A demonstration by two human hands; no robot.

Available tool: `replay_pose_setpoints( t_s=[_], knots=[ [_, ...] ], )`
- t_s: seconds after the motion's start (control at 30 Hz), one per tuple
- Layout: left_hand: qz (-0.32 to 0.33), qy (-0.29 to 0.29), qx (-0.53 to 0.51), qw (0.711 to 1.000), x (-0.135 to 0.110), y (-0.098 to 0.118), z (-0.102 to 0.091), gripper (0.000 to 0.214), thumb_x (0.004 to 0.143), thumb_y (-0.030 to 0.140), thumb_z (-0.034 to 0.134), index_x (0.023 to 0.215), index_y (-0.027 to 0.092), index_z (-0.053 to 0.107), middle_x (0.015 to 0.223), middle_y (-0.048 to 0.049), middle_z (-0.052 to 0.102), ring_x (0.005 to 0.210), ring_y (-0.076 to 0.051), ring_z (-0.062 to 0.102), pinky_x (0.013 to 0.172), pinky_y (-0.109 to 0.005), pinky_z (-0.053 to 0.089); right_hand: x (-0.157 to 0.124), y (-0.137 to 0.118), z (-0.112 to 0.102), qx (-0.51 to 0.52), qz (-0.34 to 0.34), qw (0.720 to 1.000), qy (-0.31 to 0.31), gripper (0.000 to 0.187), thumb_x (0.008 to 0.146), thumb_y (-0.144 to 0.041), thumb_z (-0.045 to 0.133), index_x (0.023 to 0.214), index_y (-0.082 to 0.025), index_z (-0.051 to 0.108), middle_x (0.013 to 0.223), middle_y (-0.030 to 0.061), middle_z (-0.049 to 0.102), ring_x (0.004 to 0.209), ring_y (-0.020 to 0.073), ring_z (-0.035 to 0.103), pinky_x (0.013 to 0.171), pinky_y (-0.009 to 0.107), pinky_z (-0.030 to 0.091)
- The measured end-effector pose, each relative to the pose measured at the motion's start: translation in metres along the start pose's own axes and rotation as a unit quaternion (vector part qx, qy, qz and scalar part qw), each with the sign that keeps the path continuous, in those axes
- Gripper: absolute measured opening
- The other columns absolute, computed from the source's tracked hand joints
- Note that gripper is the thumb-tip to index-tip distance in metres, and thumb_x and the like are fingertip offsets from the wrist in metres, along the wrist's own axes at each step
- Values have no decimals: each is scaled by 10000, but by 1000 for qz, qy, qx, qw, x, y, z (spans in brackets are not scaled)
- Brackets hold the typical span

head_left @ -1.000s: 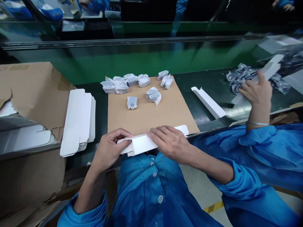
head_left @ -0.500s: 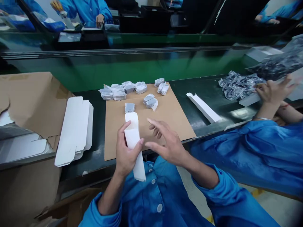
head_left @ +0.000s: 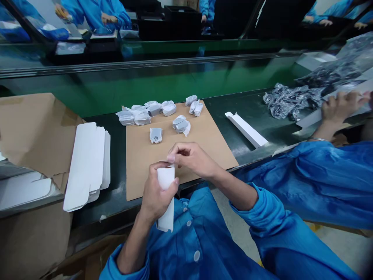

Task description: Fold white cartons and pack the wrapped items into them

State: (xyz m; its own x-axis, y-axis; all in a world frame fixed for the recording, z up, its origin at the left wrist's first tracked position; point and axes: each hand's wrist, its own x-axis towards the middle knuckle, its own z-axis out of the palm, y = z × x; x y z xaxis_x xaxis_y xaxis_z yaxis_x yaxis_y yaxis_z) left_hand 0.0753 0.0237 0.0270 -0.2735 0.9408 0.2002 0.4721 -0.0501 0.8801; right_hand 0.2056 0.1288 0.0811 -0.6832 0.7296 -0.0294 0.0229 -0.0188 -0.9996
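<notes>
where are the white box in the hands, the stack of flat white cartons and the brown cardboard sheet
white box (head_left: pixel 167 217): head view, lower end below the grip
stack of flat cartons (head_left: pixel 87 163): head view, middle of the top carton
cardboard sheet (head_left: pixel 214 146): head view, bare right part

You're on a factory packing line.
Beyond the green conveyor belt, blue-coated workers; beside it, flat white cartons and wrapped parts.
</notes>
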Motion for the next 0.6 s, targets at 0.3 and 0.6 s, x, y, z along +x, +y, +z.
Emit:
replay_pose_setpoints(
  t_s=[0.3, 0.6],
  knots=[
    [13, 28, -23, 999, -10, -7, 8, 1014, 772, 324, 695, 1523, 203, 23, 1142, -117, 595, 960, -236, 651, 765, -348, 553, -12, 1, 7, -14, -5, 1000, -6, 251, 780, -370, 751, 859, -138, 698, 873, 39, 681, 791, 130, 605, 721, 260, 468],
    [33, -18, 45, 998, -5, -8, 0, 879, 822, 318, 632, 1532, 193, 128, 1499, -200, 402, 1334, -325, 476, 1036, -481, 460, -26, 10, 16, -186, -152, 970, 30, 176, 904, -268, 611, 999, -171, 722, 1066, 77, 705, 1020, 169, 639, 911, 339, 506]
  ],
)
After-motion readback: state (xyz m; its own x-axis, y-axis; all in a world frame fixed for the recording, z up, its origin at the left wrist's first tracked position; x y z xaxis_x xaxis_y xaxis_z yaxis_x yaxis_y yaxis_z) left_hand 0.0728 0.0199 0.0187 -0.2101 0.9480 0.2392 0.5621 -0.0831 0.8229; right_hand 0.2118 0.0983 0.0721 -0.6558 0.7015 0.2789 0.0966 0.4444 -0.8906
